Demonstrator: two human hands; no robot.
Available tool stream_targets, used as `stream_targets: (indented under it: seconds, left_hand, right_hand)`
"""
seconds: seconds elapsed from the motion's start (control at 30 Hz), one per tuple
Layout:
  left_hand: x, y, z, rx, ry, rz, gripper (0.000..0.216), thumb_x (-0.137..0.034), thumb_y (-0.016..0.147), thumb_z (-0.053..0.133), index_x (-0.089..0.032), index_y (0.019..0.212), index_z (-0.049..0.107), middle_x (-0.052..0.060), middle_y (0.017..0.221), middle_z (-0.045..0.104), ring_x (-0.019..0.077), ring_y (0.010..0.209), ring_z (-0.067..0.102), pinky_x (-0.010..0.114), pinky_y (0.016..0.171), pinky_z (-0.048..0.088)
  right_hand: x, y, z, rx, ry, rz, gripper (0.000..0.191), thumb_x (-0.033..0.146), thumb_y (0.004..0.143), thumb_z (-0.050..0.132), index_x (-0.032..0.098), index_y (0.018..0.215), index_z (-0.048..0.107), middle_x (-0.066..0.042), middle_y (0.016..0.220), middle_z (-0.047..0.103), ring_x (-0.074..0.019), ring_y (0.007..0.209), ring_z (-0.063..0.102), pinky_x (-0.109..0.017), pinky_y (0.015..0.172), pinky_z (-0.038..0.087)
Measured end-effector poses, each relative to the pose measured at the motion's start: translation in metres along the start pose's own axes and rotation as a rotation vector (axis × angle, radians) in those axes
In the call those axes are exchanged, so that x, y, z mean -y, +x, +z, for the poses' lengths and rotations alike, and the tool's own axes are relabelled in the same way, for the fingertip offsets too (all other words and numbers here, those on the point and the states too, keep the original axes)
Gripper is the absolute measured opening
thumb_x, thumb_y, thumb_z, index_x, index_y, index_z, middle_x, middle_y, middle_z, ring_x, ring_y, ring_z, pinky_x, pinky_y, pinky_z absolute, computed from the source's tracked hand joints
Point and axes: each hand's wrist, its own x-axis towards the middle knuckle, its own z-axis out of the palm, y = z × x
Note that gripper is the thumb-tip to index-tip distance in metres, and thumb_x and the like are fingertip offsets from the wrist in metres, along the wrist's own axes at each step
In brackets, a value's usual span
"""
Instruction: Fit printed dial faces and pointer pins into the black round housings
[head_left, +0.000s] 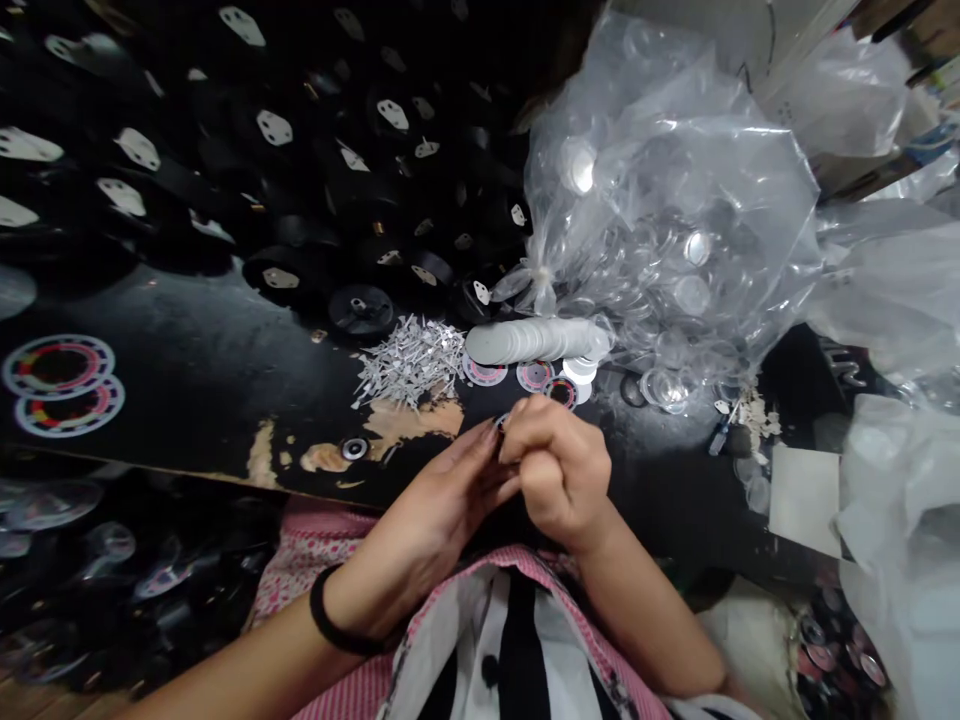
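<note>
Pinched at the fingertips of the left hand (457, 480), over the near middle of the black table (217, 365): a small round piece (502, 422), mostly hidden behind fingers, too covered to name more closely. Pressed in from the right, just beside the same piece, with fingers curled tight like a fist: the right hand (559, 465); cannot tell whether gripping anything inside.

Just beyond the hands, lying on the table: patterned discs (535, 375) in pink, black and white, with plain white discs (579, 372) close at the right. Behind these, spread overlapping in a row from left to right: silvery discs (525, 341). Touching or nearly so at the row's left end, heaped loosely: slim white pieces (412, 362).

Farther left and nearer, beside bare worn patches: a black-and-white ring (355, 449). At the far left of the table, one partly over the other: two large coloured discs (60, 367).

Beyond, to the far right: a clear bag (675, 190), knotted, with transparent round pieces (667, 385) close before it. Massed at far left: black round housings (361, 309) with pale plates. Nearer on the right: a white sheet (805, 500).
</note>
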Motion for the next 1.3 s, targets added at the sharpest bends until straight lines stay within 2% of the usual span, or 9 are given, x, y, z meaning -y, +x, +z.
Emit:
stream_targets:
  seconds: [0.13, 0.3, 0.5, 0.67, 0.83, 0.9, 1.0, 1.1, 1.3]
  left_hand:
    - [-0.003, -0.002, 0.002, -0.03, 0.006, -0.002, 0.015, -0.032, 0.086, 0.075, -0.023, 0.097, 0.075, 0.004, 0.104, 0.078, 0.0203, 0.097, 0.073, 0.029, 0.086, 0.058]
    - [-0.006, -0.002, 0.001, -0.057, -0.032, -0.042, 0.019, -0.033, 0.088, 0.073, -0.017, 0.098, 0.073, 0.009, 0.109, 0.077, 0.0227, 0.099, 0.074, 0.039, 0.098, 0.055]
    - [-0.011, -0.004, 0.004, -0.112, -0.042, -0.048, 0.023, -0.035, 0.093, 0.065, -0.015, 0.101, 0.073, 0.012, 0.112, 0.077, 0.0251, 0.107, 0.072, 0.041, 0.101, 0.054]
    - [-0.018, -0.005, 0.011, -0.108, 0.09, 0.138, 0.025, -0.039, 0.088, 0.071, -0.019, 0.102, 0.074, 0.008, 0.117, 0.076, 0.0244, 0.109, 0.07, 0.04, 0.098, 0.057]
    - [-0.021, -0.007, 0.019, -0.115, 0.2, 0.235, 0.032, -0.045, 0.077, 0.08, -0.023, 0.099, 0.077, 0.007, 0.119, 0.075, 0.0255, 0.108, 0.069, 0.035, 0.089, 0.06]
    - [-0.021, -0.007, 0.017, -0.139, 0.239, 0.251, 0.036, -0.046, 0.075, 0.081, -0.026, 0.104, 0.076, 0.006, 0.126, 0.073, 0.027, 0.113, 0.068, 0.036, 0.089, 0.06]
    - [-0.023, -0.006, 0.011, -0.125, 0.279, 0.255, 0.042, -0.047, 0.078, 0.079, -0.028, 0.115, 0.074, 0.005, 0.13, 0.071, 0.0282, 0.12, 0.065, 0.036, 0.092, 0.059]
    - [-0.022, -0.005, 0.008, -0.114, 0.224, 0.235, 0.036, -0.044, 0.078, 0.08, -0.027, 0.109, 0.075, 0.005, 0.125, 0.073, 0.0272, 0.117, 0.067, 0.035, 0.091, 0.06]
    - [-0.02, -0.004, 0.012, -0.153, 0.097, 0.185, 0.028, -0.044, 0.075, 0.082, -0.027, 0.096, 0.075, 0.003, 0.109, 0.079, 0.0264, 0.106, 0.072, 0.035, 0.085, 0.062]
  right_hand:
    - [0.007, 0.007, -0.004, -0.081, 0.226, -0.061, 0.019, 0.016, 0.088, 0.042, 0.024, 0.076, 0.054, 0.002, 0.068, 0.054, -0.0138, 0.063, 0.056, -0.03, 0.063, 0.05]
    - [-0.003, -0.013, -0.053, -0.601, 0.226, -0.004, 0.016, 0.021, 0.088, 0.042, 0.026, 0.085, 0.057, 0.005, 0.057, 0.04, -0.0141, 0.051, 0.044, -0.033, 0.06, 0.045]
    - [-0.058, -0.049, -0.1, -0.691, -0.043, 0.222, 0.017, 0.022, 0.09, 0.043, 0.022, 0.089, 0.06, 0.005, 0.059, 0.045, -0.0152, 0.055, 0.048, -0.033, 0.062, 0.045]
    - [-0.027, -0.047, -0.097, -0.597, -0.423, 0.16, 0.017, 0.017, 0.087, 0.053, 0.023, 0.088, 0.069, -0.005, 0.089, 0.066, -0.0238, 0.091, 0.06, -0.044, 0.088, 0.043]
    - [0.013, -0.012, -0.05, -0.008, -0.573, 0.035, 0.014, 0.02, 0.094, 0.055, 0.022, 0.1, 0.067, -0.005, 0.091, 0.069, -0.0224, 0.089, 0.059, -0.038, 0.082, 0.04]
    - [0.013, 0.0, -0.034, 0.113, -0.622, 0.008, 0.013, 0.022, 0.096, 0.054, 0.019, 0.098, 0.066, -0.007, 0.09, 0.069, -0.0227, 0.087, 0.058, -0.038, 0.079, 0.037]
    - [0.007, 0.009, -0.022, 0.169, -0.72, -0.068, 0.016, 0.021, 0.097, 0.051, 0.017, 0.091, 0.065, -0.008, 0.087, 0.068, -0.0233, 0.085, 0.055, -0.038, 0.078, 0.035]
    - [0.004, 0.011, -0.017, 0.174, -0.75, -0.088, 0.017, 0.018, 0.095, 0.048, 0.017, 0.085, 0.062, -0.008, 0.083, 0.066, -0.0228, 0.082, 0.054, -0.037, 0.077, 0.037]
    - [0.015, 0.017, -0.011, 0.144, -0.598, 0.147, 0.013, 0.017, 0.093, 0.051, 0.017, 0.086, 0.062, -0.005, 0.083, 0.068, -0.0192, 0.08, 0.058, -0.033, 0.077, 0.042]
